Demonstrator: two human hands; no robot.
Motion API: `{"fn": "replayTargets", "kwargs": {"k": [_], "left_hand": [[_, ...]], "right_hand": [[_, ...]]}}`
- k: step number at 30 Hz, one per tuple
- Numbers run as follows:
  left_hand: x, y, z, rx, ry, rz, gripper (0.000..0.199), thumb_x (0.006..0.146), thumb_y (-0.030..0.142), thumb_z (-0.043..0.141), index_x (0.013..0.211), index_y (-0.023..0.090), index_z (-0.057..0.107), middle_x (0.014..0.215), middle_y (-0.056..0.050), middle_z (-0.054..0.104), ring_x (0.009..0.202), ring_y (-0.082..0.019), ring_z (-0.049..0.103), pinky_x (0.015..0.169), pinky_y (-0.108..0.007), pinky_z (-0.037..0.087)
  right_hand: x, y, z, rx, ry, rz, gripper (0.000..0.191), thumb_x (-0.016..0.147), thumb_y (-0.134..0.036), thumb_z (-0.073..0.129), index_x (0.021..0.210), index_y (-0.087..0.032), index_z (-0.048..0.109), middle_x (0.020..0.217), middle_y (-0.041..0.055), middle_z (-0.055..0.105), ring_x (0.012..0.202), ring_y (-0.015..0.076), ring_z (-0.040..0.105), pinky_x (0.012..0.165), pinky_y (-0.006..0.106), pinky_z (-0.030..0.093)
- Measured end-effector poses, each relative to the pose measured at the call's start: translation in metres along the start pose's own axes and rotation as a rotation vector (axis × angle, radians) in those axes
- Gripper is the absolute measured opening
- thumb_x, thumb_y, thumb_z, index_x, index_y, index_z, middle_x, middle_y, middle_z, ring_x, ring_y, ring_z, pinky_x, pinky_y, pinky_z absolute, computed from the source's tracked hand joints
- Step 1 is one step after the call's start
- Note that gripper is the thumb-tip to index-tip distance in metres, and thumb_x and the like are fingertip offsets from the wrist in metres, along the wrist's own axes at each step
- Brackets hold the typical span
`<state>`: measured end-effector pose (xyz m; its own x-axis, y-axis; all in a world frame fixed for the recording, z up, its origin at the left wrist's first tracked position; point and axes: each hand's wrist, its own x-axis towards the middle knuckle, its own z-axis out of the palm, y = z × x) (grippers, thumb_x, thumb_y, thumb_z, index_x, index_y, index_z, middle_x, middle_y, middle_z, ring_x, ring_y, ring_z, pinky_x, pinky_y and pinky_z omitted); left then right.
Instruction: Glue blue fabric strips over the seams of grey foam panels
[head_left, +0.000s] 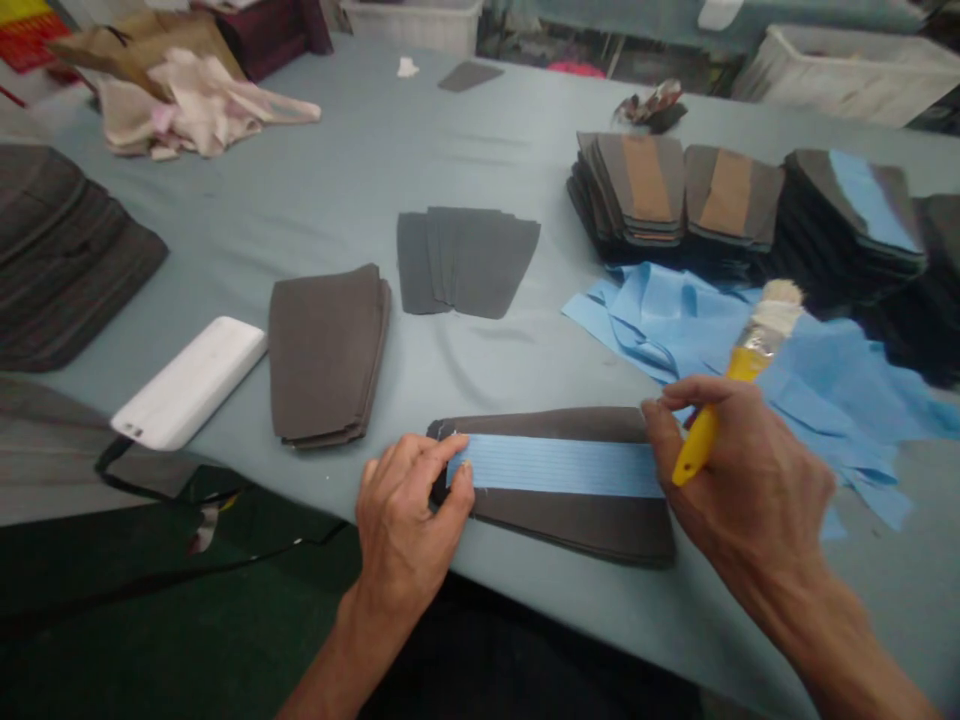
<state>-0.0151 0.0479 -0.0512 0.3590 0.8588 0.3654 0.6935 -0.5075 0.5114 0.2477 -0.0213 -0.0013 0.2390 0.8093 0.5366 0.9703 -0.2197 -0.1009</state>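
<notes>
A blue ribbed strip (559, 466) lies lengthwise on a stack of dark grey fabric pieces (577, 525) near the table's front edge. My left hand (412, 500) rests at the strip's left end, thumb and fingers pressing on it and on the stack's edge. At the right end, the thumb of my right hand (735, 470) touches the strip. A yellow-handled brush (699, 445) is held in that hand, bristles pointing up and away. Loose blue strips (675, 315) lie in a heap beyond the right hand.
Left of the work are a brown-grey stack (326, 350) and a white power bank (191, 380) with a black cable. Fanned grey pieces (484, 262) lie mid-table. Banded stacks (645, 180) stand at back right, pale cloth scraps (202, 100) at back left, a dark pile (60, 260) far left.
</notes>
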Motion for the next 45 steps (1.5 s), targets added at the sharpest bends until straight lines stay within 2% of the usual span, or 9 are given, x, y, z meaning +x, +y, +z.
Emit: {"fn": "replayTargets", "kwargs": {"k": [3, 6, 14, 19, 21, 25, 30, 40, 45], "left_hand": [[0.0, 0.0, 0.0, 0.002, 0.007, -0.011, 0.022, 0.101, 0.026, 0.058, 0.116, 0.027, 0.074, 0.094, -0.001, 0.073, 0.089, -0.02, 0.069, 0.078, -0.037, 0.043], [-0.001, 0.001, 0.001, -0.007, 0.017, -0.024, 0.021, 0.1, 0.026, 0.059, 0.115, 0.028, 0.074, 0.095, -0.001, 0.073, 0.089, -0.021, 0.069, 0.078, -0.037, 0.043], [-0.001, -0.005, -0.003, -0.036, 0.095, -0.045, 0.022, 0.101, 0.019, 0.055, 0.113, 0.025, 0.071, 0.094, -0.001, 0.071, 0.088, -0.019, 0.07, 0.08, -0.035, 0.052], [0.011, -0.007, -0.019, 0.016, 0.107, -0.019, 0.02, 0.104, 0.022, 0.053, 0.12, 0.023, 0.064, 0.109, -0.005, 0.072, 0.102, -0.021, 0.071, 0.089, -0.036, 0.057], [0.021, -0.002, -0.021, 0.043, 0.036, 0.027, 0.025, 0.102, 0.026, 0.058, 0.126, 0.023, 0.061, 0.118, -0.007, 0.073, 0.112, -0.024, 0.07, 0.099, -0.041, 0.056], [0.049, 0.015, -0.016, 0.08, -0.246, 0.14, 0.054, 0.087, 0.035, 0.076, 0.136, 0.024, 0.058, 0.135, -0.009, 0.07, 0.126, -0.03, 0.065, 0.108, -0.048, 0.053], [0.079, 0.029, -0.013, 0.157, -0.535, 0.21, 0.056, 0.082, 0.04, 0.076, 0.133, 0.024, 0.062, 0.129, -0.01, 0.072, 0.121, -0.033, 0.066, 0.105, -0.05, 0.053], [0.108, 0.046, -0.019, 0.271, -0.799, 0.182, 0.047, 0.08, 0.042, 0.074, 0.12, 0.019, 0.065, 0.112, -0.009, 0.069, 0.111, -0.031, 0.067, 0.097, -0.042, 0.054], [0.118, 0.049, -0.021, 0.26, -0.925, 0.163, 0.05, 0.091, 0.047, 0.077, 0.129, 0.018, 0.062, 0.125, -0.009, 0.067, 0.109, -0.025, 0.068, 0.096, -0.045, 0.058]], "right_hand": [[-0.007, -0.028, 0.004, 0.131, 0.004, -0.158, 0.012, 0.11, -0.034, 0.055, 0.107, -0.022, 0.058, 0.089, 0.0055, 0.07, 0.078, 0.024, 0.067, 0.064, 0.034, 0.041], [-0.014, -0.044, 0.017, 0.171, -0.056, -0.23, 0.014, 0.112, -0.031, 0.05, 0.103, -0.022, 0.058, 0.086, 0.0035, 0.067, 0.074, 0.0222, 0.063, 0.068, 0.032, 0.044], [-0.02, -0.043, 0.028, 0.142, -0.069, -0.274, 0.014, 0.11, -0.025, 0.055, 0.098, -0.021, 0.062, 0.084, 0.0029, 0.063, 0.074, 0.0227, 0.058, 0.068, 0.034, 0.039], [-0.02, -0.045, 0.029, 0.148, -0.054, -0.24, 0.016, 0.11, -0.021, 0.053, 0.097, -0.021, 0.062, 0.081, 0.0029, 0.06, 0.074, 0.0232, 0.056, 0.068, 0.034, 0.037], [-0.021, -0.046, 0.03, 0.155, -0.047, -0.228, 0.016, 0.11, -0.021, 0.052, 0.097, -0.021, 0.062, 0.081, 0.0028, 0.059, 0.074, 0.0231, 0.055, 0.068, 0.034, 0.037], [-0.021, -0.046, 0.032, 0.171, -0.055, -0.203, 0.014, 0.109, -0.02, 0.053, 0.099, -0.022, 0.063, 0.082, 0.0029, 0.061, 0.076, 0.023, 0.055, 0.069, 0.034, 0.037], [-0.021, -0.048, 0.032, 0.172, -0.059, -0.176, 0.015, 0.108, -0.017, 0.054, 0.098, -0.022, 0.065, 0.083, 0.0042, 0.063, 0.077, 0.0237, 0.055, 0.071, 0.035, 0.038], [-0.022, -0.05, 0.033, 0.167, -0.058, -0.172, 0.012, 0.102, -0.011, 0.061, 0.101, -0.022, 0.066, 0.085, 0.0043, 0.063, 0.078, 0.0249, 0.055, 0.071, 0.036, 0.037], [-0.022, -0.049, 0.036, 0.159, -0.027, -0.194, 0.012, 0.101, -0.011, 0.062, 0.099, -0.022, 0.065, 0.083, 0.0034, 0.062, 0.078, 0.0246, 0.056, 0.07, 0.035, 0.037]]}}
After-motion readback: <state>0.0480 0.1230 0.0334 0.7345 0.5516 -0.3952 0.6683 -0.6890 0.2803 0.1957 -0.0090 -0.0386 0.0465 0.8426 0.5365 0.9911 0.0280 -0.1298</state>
